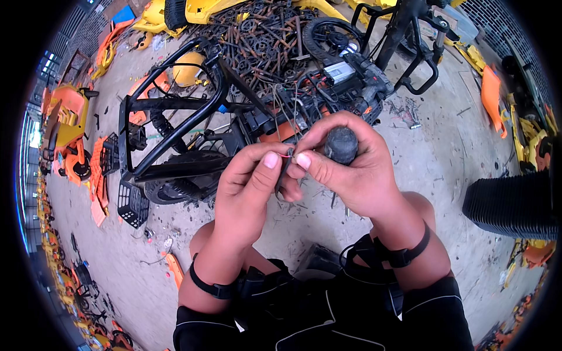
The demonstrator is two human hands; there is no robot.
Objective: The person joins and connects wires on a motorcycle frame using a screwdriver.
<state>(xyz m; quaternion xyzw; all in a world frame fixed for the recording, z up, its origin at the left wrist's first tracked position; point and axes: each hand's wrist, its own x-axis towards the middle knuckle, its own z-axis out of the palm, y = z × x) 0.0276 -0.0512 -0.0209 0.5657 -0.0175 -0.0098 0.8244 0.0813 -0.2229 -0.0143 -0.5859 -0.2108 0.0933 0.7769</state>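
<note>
In front of me my left hand [246, 181] is closed, pinching a thin electrical wire [284, 155] with a reddish strand between thumb and forefinger. Opposite it, my right hand [366, 169] pinches at the same spot with thumb and forefinger, where a small dark piece shows. A tool with a rounded black handle [341, 145] is tucked in the right hand; its working end is hidden. Several thin wires [280, 111] run from the pinch up to a partly stripped vehicle body [328, 96] lying just beyond my hands.
A black tubular frame [175, 111] with a wheel [181, 181] lies at the left. Behind is a heap of rusty metal parts [257, 47]. A stack of black ribbed pieces [509, 205] stands at the right. Orange panels [492, 99] and a black basket [132, 203] lie around on concrete.
</note>
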